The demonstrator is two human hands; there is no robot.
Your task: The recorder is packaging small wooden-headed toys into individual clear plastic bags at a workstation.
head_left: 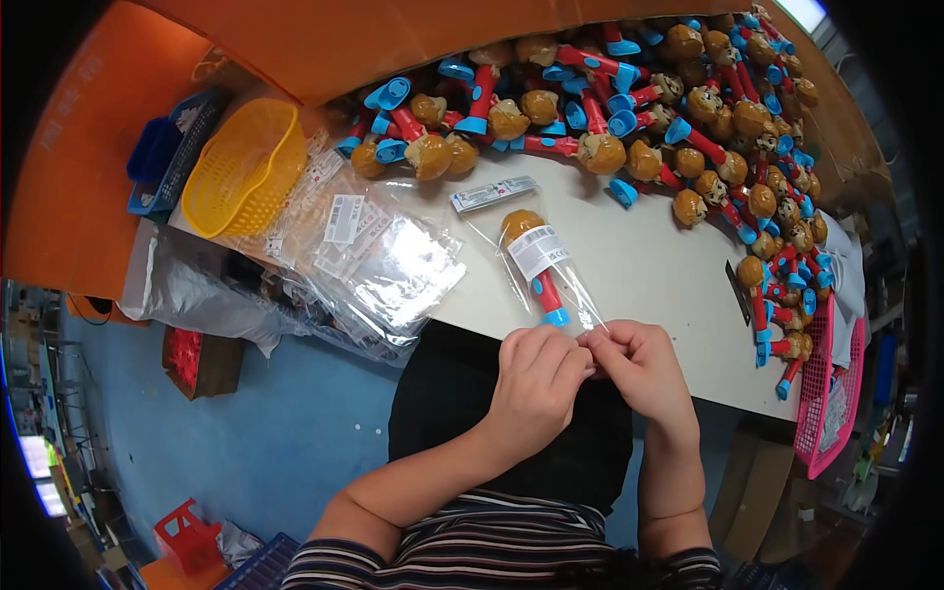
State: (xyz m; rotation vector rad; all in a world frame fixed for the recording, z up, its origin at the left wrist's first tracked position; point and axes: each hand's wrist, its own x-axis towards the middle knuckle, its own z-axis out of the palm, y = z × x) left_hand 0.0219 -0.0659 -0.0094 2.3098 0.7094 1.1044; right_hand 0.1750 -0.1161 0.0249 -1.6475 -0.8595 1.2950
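Observation:
A clear plastic bag (580,295) lies at the table's front edge with a toy (549,292) inside. The toy has a round brown head, a red stem and a blue foot, and a white printed label (538,252) covers its middle. At the far end of the bag is a printed header strip (494,194). My left hand (536,383) is closed with curled fingers at the near end of the bag. Beside it, my right hand (644,369) pinches the same end between thumb and fingers. The fingertips of both hands almost meet, and part of the plastic is hidden under them.
Flat clear bags with labels (379,251) lie in a stack to the left, near a yellow basket (246,167) and a blue basket (177,147). Many similar toys (600,147) are heaped along the back and right. A pink basket (831,393) is at the right edge.

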